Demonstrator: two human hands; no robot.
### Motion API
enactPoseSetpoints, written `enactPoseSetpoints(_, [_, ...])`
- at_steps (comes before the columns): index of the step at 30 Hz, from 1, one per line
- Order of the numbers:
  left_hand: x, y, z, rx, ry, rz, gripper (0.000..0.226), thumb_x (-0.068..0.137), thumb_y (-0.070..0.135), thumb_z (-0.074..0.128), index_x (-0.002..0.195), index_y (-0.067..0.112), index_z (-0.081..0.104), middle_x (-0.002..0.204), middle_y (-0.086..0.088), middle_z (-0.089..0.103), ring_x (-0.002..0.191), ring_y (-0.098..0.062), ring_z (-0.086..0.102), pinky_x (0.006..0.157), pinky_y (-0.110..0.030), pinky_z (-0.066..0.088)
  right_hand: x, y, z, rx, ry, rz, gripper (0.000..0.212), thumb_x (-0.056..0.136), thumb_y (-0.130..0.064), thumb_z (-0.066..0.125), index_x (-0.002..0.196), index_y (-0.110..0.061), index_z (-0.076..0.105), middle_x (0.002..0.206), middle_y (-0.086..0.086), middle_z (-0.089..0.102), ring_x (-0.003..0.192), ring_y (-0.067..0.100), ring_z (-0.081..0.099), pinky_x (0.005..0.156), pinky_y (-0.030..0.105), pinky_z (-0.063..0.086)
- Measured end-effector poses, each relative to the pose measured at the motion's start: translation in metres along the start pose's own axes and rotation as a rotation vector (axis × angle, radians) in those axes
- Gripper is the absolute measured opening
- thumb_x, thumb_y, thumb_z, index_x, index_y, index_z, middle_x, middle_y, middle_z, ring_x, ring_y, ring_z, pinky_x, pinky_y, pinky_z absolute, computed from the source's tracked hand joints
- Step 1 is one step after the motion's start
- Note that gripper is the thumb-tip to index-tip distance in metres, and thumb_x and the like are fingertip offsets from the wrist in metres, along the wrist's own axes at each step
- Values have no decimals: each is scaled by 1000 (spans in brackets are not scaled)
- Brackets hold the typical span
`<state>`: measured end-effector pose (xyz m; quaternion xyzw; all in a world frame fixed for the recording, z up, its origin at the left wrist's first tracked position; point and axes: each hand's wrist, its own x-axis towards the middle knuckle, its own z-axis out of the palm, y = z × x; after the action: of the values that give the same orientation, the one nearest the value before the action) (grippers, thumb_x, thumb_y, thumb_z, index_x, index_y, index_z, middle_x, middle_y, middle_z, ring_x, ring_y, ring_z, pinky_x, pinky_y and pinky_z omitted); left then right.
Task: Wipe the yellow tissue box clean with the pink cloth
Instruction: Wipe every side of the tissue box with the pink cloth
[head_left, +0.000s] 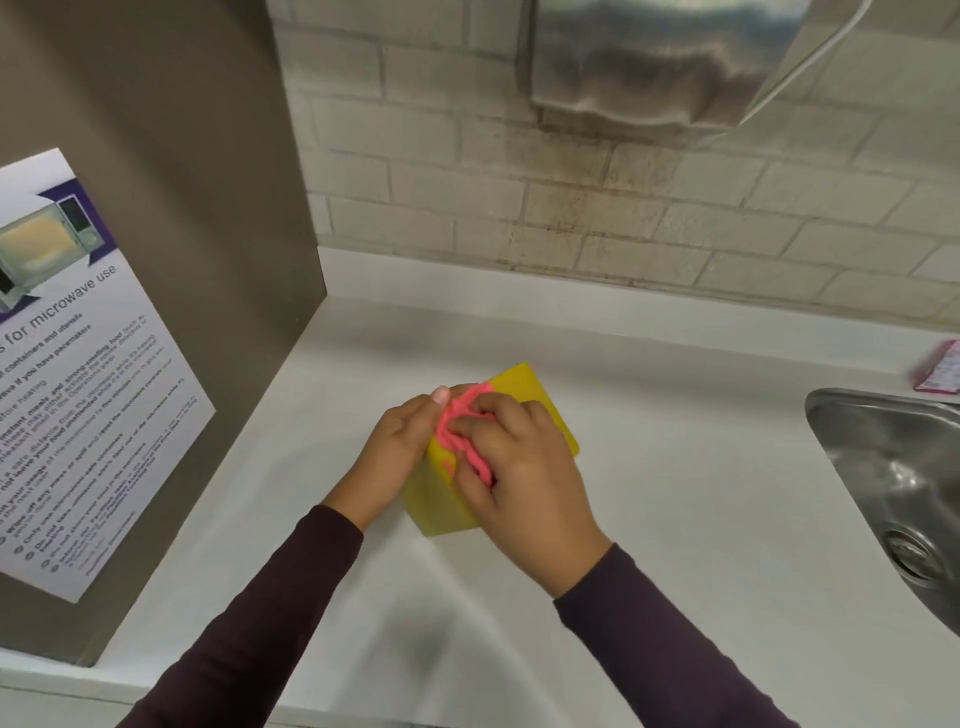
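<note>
The yellow tissue box (524, 387) stands on the white counter (675, 493) in the middle of the view. My left hand (400, 441) grips its left side, thumb up near the top edge. A crumpled pink cloth (460, 415) lies on the top of the box, and my right hand (514, 467) holds it with curled fingers, pressing it onto the box. Both hands cover much of the box's top; only its far corner and its near face show.
A grey panel with a microwave-use notice (78, 374) walls off the left. A steel sink (904, 493) lies at the right, a small pink packet (940, 366) behind it. A metal dispenser (665, 62) hangs on the tiled wall above.
</note>
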<state>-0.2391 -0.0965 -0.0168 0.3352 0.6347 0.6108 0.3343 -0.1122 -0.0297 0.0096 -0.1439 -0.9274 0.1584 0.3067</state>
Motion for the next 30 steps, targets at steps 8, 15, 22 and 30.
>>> enactPoseSetpoints(8, [0, 0, -1, 29, -58, 23, 34, 98, 27, 37, 113, 23, 67, 113, 0, 70, 109, -14, 63, 96, -27, 46, -20, 5, -11, -4, -142, -245, 28, 70, -11, 65, 96, -17, 73, 101, 5, 65, 72, 28, 51, 63, 36, 45])
enactPoseSetpoints(15, [-1, -3, -4, 31, -69, 32, 31, 97, 31, 40, 108, 35, 68, 109, 15, 70, 106, -1, 62, 85, -9, 47, -49, 56, -23, 39, -11, -159, 21, 64, -10, 68, 83, -18, 73, 100, 4, 65, 83, 25, 57, 72, 31, 46])
enactPoseSetpoints(22, [-2, -5, -8, 34, -77, 37, 36, 89, 53, 42, 114, 40, 64, 115, 22, 66, 108, 5, 59, 79, -3, 44, -77, 60, -18, 759, 50, 412, 22, 59, 0, 59, 73, -14, 70, 83, -1, 64, 74, 13, 63, 62, 23, 51])
enactPoseSetpoints(30, [-15, -26, -36, -171, -289, -108, 70, 70, 48, 73, 133, 36, 45, 138, 12, 52, 126, -7, 50, 102, -25, 42, -72, 49, -9, 1029, -235, 659, 29, 60, -17, 63, 88, -9, 67, 81, 2, 68, 63, 11, 63, 48, 25, 49])
